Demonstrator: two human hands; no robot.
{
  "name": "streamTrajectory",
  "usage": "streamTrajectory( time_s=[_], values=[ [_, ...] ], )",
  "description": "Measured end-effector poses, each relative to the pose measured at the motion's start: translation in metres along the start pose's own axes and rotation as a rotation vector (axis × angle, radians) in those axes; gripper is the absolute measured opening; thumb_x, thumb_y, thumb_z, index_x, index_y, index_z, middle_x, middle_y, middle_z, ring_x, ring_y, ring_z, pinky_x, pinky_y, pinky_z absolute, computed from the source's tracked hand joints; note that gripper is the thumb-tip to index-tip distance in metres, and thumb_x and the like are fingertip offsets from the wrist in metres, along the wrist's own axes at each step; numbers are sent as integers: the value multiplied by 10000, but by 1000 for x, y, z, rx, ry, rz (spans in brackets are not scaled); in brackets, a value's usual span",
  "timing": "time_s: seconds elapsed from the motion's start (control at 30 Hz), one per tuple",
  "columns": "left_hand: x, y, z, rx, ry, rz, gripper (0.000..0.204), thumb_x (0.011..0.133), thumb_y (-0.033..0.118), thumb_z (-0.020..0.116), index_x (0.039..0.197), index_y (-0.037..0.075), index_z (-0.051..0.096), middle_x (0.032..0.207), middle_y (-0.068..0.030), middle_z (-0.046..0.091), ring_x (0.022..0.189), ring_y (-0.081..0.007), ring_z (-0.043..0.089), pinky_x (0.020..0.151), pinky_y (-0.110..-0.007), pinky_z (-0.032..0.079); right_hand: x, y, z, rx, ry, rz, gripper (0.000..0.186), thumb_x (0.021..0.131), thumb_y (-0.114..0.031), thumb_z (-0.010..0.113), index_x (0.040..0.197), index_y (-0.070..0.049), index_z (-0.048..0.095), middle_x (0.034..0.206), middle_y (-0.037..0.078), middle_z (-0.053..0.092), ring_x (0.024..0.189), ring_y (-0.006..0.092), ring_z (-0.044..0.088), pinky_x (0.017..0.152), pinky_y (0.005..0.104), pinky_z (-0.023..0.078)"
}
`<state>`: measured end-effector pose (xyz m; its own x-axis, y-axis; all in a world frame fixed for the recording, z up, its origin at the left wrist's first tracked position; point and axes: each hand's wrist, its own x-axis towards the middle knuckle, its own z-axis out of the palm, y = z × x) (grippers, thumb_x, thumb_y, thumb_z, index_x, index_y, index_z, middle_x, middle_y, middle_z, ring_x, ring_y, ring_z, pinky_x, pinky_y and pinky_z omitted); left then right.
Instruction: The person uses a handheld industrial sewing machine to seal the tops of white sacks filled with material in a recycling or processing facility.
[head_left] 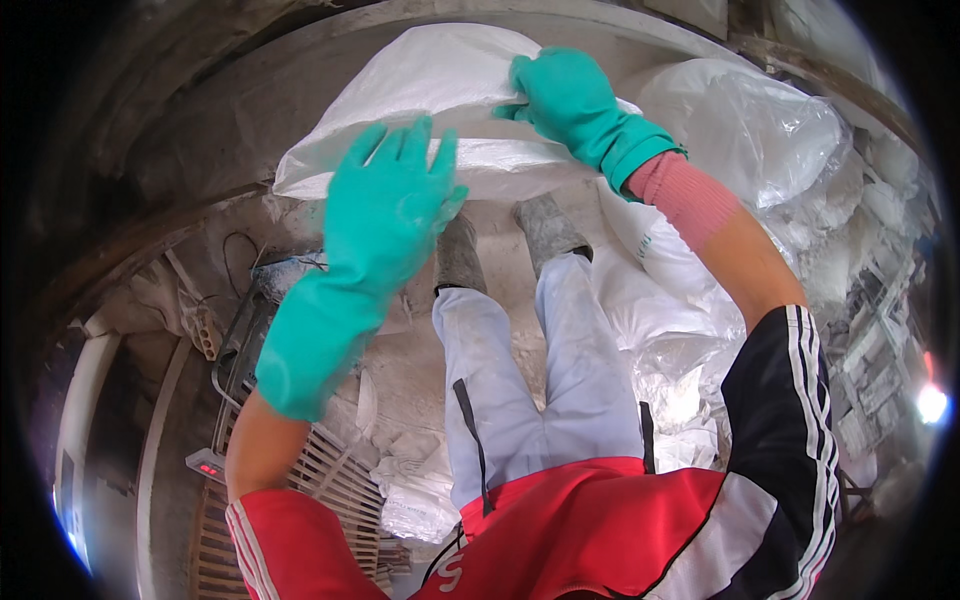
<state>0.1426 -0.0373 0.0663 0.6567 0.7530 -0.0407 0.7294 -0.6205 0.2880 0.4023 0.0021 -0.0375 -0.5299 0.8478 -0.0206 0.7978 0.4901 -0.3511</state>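
Note:
A large white woven plastic sack spreads out ahead of me, with its mouth gaping toward me. My right hand, in a green rubber glove over a pink cuff, has its fingers curled round the sack's edge at the right. In a matching green glove, my left hand is held up in front of the sack's left part, palm down. Its fingers are stretched out and apart, slightly blurred, and nothing is in them. Whether the left fingertips touch the sack I cannot tell.
Clear plastic bags bulge at the right, above full white sacks beside my legs. At lower left lies a slatted rack by a small box with a red display. My grey boots stand on a dusty floor.

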Motion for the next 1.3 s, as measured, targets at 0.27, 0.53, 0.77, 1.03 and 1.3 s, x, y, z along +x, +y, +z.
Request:
streamTrajectory(
  time_s=[0.27,0.53,0.77,1.03,1.3],
  values=[
    [-19,-9,25,71,5,66,429,741,89,653,1165,25,631,1161,-174,661,1060,-296,630,1105,-520,377,-17,-54,-65,465,-27,324,349,879,-235,683,1203,-108,662,979,133,692,876,314,666,783,388,542],
    [-34,2,29,41,100,37,262,714,87,692,972,42,713,987,-99,714,948,-238,677,1023,-525,463,-7,-58,-38,397,-203,154,334,870,-96,639,1203,-111,665,950,111,698,851,273,675,766,348,553],
    [-36,0,24,40,173,21,193,784,93,728,968,44,696,1053,-81,694,987,-237,668,1007,-522,459,24,-44,-14,346,-646,154,355,907,-154,539,1240,-113,653,1062,150,707,928,280,682,878,358,519],
    [-61,98,19,-1056,39,-1103,322,862,269,752,1077,41,680,1016,-72,694,904,-207,668,884,-405,494,7,-7,23,708,-700,11,413,908,-262,527,1266,-88,638,1175,141,681,1096,286,631,987,343,464],
    [-26,73,51,-1821,244,-1584,505,969,278,616,1376,31,447,1300,-147,556,1173,-259,578,1014,-398,464,33,-46,23,410,-986,-100,443,969,-381,483,1252,-76,636,1246,124,644,1126,307,596,997,393,442]
  ],
)
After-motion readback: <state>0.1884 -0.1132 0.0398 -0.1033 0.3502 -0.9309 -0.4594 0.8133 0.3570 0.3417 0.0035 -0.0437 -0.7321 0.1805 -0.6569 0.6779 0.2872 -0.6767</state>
